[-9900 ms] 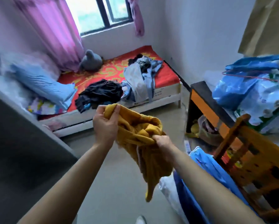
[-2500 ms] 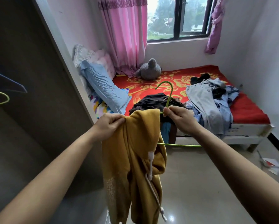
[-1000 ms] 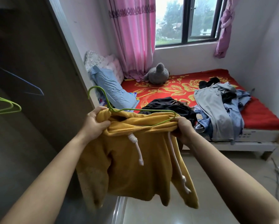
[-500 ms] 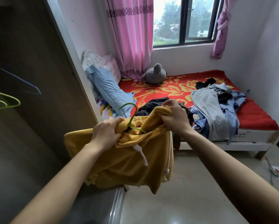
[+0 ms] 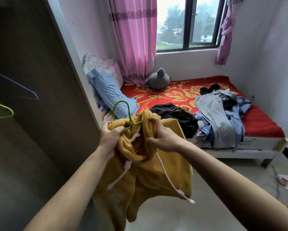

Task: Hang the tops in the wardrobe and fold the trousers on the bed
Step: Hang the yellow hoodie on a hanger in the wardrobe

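A mustard-yellow hoodie (image 5: 158, 174) with white drawstrings hangs bunched in front of me. My left hand (image 5: 110, 136) grips its neck fabric together with the base of a green wire hanger (image 5: 123, 112), whose hook sticks up above the cloth. My right hand (image 5: 163, 137) grips the hood's edge just to the right. The open wardrobe (image 5: 31, 97) stands at my left. On the bed (image 5: 263, 124) lie a dark garment (image 5: 176, 114) and a heap of grey and blue clothes (image 5: 223, 117).
Inside the wardrobe hang a green hanger (image 5: 1, 110) and a blue hanger (image 5: 23, 90), both bare. A blue pillow (image 5: 109, 94) and a grey plush toy (image 5: 158, 79) lie at the bed's head. Papers (image 5: 286, 180) lie on the floor at right.
The hoodie, spread wide on the hanger a second ago, is now bunched at the neck. My hands have come close together and the hanger's hook stands upright between them.
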A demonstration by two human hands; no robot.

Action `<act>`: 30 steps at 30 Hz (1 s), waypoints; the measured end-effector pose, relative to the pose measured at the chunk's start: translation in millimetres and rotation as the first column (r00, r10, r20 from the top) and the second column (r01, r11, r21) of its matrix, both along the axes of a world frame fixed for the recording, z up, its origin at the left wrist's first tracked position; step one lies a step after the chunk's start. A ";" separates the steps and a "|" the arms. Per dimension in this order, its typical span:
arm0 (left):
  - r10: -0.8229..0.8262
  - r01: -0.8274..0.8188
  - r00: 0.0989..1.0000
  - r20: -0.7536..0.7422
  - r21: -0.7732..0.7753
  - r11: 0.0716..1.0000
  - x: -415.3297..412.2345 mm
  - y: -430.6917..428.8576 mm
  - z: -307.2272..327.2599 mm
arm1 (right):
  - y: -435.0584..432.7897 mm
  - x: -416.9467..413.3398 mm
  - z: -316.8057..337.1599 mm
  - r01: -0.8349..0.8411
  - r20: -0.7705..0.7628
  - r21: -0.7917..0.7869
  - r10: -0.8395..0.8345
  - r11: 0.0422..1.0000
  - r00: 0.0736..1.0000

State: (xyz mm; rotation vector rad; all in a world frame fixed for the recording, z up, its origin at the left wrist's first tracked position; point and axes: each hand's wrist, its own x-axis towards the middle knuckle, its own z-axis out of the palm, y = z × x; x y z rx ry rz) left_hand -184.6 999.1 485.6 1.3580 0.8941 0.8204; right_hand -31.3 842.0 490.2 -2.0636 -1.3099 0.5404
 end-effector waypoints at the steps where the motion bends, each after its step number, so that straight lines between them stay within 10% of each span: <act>1: 0.018 -0.018 1.000 0.019 -0.010 1.000 -1.2 0.0 -0.8 | -1.3 4.1 -1.2 0.026 0.159 -0.070 -0.014 0.997 0.987; 5: 0.042 -0.043 0.998 0.036 0.031 0.999 -4.7 2.4 1.9 | 0.7 23.5 11.2 0.198 0.636 0.121 -0.229 0.973 0.737; 11: -0.003 -0.014 0.996 0.090 0.180 0.984 7.7 5.2 27.4 | 25.4 29.5 42.0 -0.185 0.662 0.031 0.118 0.982 0.740; 16: 0.124 -0.130 0.992 0.039 0.333 0.934 -1.3 32.3 43.3 | 31.7 50.9 69.0 -0.211 0.863 0.054 0.061 0.976 0.502; 19: 0.166 -0.149 0.986 0.009 0.491 0.859 -11.2 49.0 60.2 | 30.3 46.8 62.9 -0.225 0.817 0.198 -0.034 0.954 0.576; 24: 0.200 -0.135 0.979 -0.029 0.638 0.758 -22.1 68.4 86.9 | 29.7 48.6 41.7 -0.134 0.798 -0.174 0.220 0.976 0.561; 27: 0.224 0.014 0.943 -0.247 0.701 0.713 -29.9 82.5 75.8 | 38.3 44.7 49.4 -0.192 0.737 0.038 0.103 0.981 0.668; 30: 0.180 0.065 0.881 -0.437 0.490 0.869 -38.9 88.1 55.8 | 48.4 28.2 54.6 -0.266 0.613 0.259 0.054 0.929 0.788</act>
